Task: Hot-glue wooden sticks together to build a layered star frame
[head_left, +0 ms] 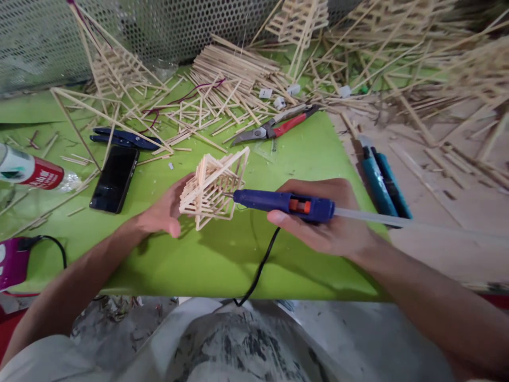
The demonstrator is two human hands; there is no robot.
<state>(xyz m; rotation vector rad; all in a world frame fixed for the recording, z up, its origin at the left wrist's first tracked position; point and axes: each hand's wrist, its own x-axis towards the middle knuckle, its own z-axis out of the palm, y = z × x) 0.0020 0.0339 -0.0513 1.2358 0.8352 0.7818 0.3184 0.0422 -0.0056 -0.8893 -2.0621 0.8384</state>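
At the far left of the green table (159,276) lay a purple box (14,262) with a black cable at its end; whatever it held could not be told. Beyond it was a red-and-white labelled container (32,168), its contents likewise hidden. A phone (114,180) lay next, with dark blue pliers (125,139) just behind it.

The left grip (161,212), a bare hand, had its fingers around the left end of a small wooden frame (214,191) of stacked thin sticks, the fingers partly hidden behind it and the thumb apart from the wood. The frame was tilted, near the middle of the table's front part. Behind it were a heap of loose sticks (238,66) and red-handled snips (274,127).

The metal tip of a blue glue gun (284,206) pointed left into the frame's right side; whether it touched a stick was unclear. The work in hand looked to be gluing at a joint, which called for a steady frame and a careful tip, clear of the left fingers. A translucent glue stick (369,216) ran out of the gun's back.

The right grip (342,236) was closed around the gun's body. Farther right lay a teal-handled tool (384,180).
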